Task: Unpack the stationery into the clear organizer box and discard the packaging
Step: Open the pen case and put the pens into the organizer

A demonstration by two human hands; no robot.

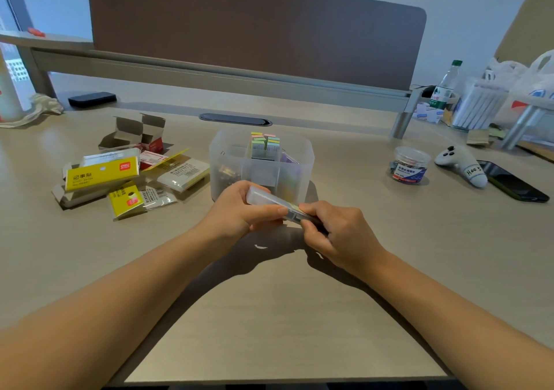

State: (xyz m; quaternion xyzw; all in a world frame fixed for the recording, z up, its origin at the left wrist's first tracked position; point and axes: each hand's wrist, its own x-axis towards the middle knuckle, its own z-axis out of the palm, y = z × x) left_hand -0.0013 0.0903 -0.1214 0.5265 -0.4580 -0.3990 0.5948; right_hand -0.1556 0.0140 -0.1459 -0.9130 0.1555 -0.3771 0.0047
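Observation:
A narrow translucent plastic case [263, 198] is held between both hands just in front of the clear organizer box [221, 161]. My left hand [239, 209] grips its pale upper end. My right hand [335, 230] pinches its darker lower end. Inside the box stand pastel sticky notes [266, 143] in a rear compartment and small metal items at the left. Yellow sticky-note packaging [102, 175], clear wrappers [183, 173] and opened small cardboard boxes [135, 134] lie in a heap to the left. A round clear tub of binder clips [409, 164] stands to the right.
A white game controller [461, 164] and a dark phone [515, 184] lie at the right. A water bottle [446, 86] and plastic bags [527, 89] sit at the far right. A black case [92, 99] rests far left, before the brown desk divider [254, 29].

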